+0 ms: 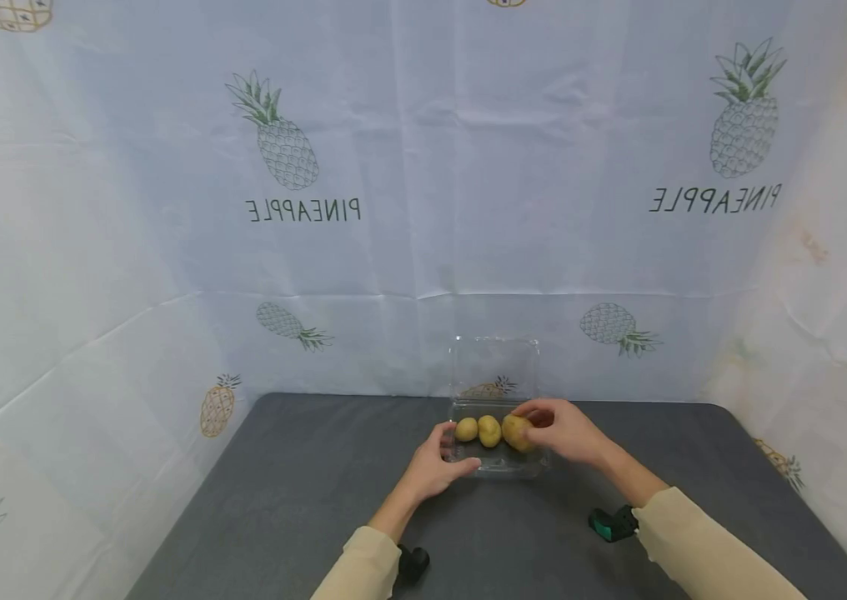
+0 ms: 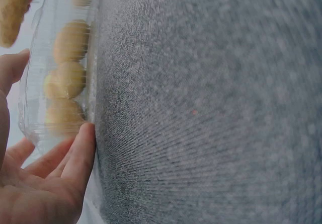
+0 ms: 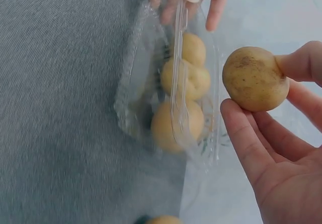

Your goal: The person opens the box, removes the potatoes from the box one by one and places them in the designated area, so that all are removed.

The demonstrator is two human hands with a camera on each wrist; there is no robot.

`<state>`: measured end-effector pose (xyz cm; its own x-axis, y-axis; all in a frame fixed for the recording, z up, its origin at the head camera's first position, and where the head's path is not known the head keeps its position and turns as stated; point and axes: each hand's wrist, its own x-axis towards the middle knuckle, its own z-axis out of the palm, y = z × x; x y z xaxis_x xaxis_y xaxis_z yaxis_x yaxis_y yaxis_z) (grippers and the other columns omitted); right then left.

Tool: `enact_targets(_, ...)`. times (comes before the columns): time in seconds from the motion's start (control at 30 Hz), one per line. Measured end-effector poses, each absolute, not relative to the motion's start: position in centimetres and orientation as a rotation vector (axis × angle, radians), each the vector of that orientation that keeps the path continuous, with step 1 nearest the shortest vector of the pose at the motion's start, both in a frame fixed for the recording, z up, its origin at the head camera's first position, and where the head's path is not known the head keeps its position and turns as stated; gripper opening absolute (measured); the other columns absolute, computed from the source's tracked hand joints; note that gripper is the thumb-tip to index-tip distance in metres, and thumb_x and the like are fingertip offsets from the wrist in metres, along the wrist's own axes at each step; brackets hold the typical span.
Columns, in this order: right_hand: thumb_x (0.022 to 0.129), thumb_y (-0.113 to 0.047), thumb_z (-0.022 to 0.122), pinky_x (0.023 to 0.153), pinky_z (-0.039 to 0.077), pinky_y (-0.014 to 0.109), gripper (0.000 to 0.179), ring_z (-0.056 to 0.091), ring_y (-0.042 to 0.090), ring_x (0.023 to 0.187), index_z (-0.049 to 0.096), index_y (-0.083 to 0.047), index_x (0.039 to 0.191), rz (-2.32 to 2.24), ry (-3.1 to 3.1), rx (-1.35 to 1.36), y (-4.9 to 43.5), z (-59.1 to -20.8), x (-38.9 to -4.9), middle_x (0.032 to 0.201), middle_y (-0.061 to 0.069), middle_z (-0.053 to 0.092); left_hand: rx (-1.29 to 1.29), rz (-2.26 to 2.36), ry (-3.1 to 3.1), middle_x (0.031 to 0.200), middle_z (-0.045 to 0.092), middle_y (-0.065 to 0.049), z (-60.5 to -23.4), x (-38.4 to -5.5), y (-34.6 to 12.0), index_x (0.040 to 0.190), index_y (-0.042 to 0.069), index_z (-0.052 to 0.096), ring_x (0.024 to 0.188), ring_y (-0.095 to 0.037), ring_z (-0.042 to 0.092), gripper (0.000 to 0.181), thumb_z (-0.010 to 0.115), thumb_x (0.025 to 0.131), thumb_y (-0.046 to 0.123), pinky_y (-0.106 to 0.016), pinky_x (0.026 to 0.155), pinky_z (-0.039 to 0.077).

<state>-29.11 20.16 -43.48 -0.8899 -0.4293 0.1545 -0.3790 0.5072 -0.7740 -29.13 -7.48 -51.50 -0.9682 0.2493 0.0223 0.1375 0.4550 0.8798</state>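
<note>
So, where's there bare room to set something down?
On the dark table: left of the left sleeve, between the wrist devices, and right of the right sleeve. It's crowded around the clear container: three potatoes inside, left fingers touching it, right fingers holding another potato, a loose potato beside it.

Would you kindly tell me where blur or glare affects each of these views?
Head: fairly even light, though the clear lid is faint against the curtain; left wrist: the tabletop grainy, softening toward the right edge; right wrist: the held potato looks sharpest, the container softer, with pale glints along its plastic edges.
</note>
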Motion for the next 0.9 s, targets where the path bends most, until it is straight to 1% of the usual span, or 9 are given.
enact_targets(0.13, 0.097, -0.020, 0.069, 0.080, 0.056, 0.040, 0.033, 0.066, 0.026, 0.104, 0.068, -0.008, 0.127, -1.333, 2.714, -0.696, 21.2, -43.0, -29.0, 0.120, 0.011, 0.068, 0.346, 1.546, 2.593, 0.139, 0.054, -0.019, -51.5, -29.1, -7.5, 0.152, 0.012, 0.041, 0.122, -0.038, 0.057, 0.078, 0.080, 0.089, 0.037, -0.056, 0.093, 0.051)
enact_targets(0.37, 0.097, -0.020, 0.069, 0.078, 0.055, 0.040, 0.035, 0.065, 0.029, 0.106, 0.067, -0.006, 0.130, -1.355, 2.757, -0.625, 23.3, -42.4, -28.5, 0.121, 0.013, 0.068, 0.355, 1.551, 2.600, 0.139, 0.054, -0.020, -51.6, -29.1, -7.5, 0.153, 0.012, 0.040, 0.123, -0.038, 0.057, 0.080, 0.080, 0.089, 0.039, -0.056, 0.093, 0.051)
enact_targets(0.67, 0.099, -0.023, 0.069, 0.079, 0.055, 0.040, 0.037, 0.064, 0.030, 0.106, 0.065, -0.005, 0.131, -1.402, 2.777, -0.535, 26.3, -43.0, -28.0, 0.119, 0.013, 0.068, 0.355, 1.548, 2.595, 0.139, 0.054, -0.020, -51.7, -29.1, -7.4, 0.153, 0.012, 0.040, 0.122, -0.038, 0.057, 0.078, 0.079, 0.090, 0.038, -0.056, 0.093, 0.052)
enact_targets(0.77, 0.100, -0.024, 0.069, 0.079, 0.056, 0.040, 0.038, 0.064, 0.033, 0.109, 0.064, -0.004, 0.132, -1.397, 2.808, -0.517, 27.0, -43.2, -28.0, 0.122, 0.016, 0.067, 0.351, 1.553, 2.592, 0.139, 0.054, -0.020, -51.7, -29.0, -7.3, 0.153, 0.012, 0.040, 0.123, -0.039, 0.057, 0.078, 0.079, 0.090, 0.037, -0.056, 0.093, 0.051)
enact_targets(0.9, 0.101, -0.026, 0.068, 0.081, 0.057, 0.042, 0.040, 0.062, 0.038, 0.114, 0.064, -0.004, 0.134, -1.399, 2.847, -0.456, 27.9, -43.5, -27.9, 0.127, 0.019, 0.065, 0.352, 1.549, 2.592, 0.139, 0.054, -0.020, -51.8, -29.1, -7.3, 0.153, 0.011, 0.040, 0.123, -0.039, 0.056, 0.079, 0.079, 0.090, 0.038, -0.057, 0.093, 0.051)
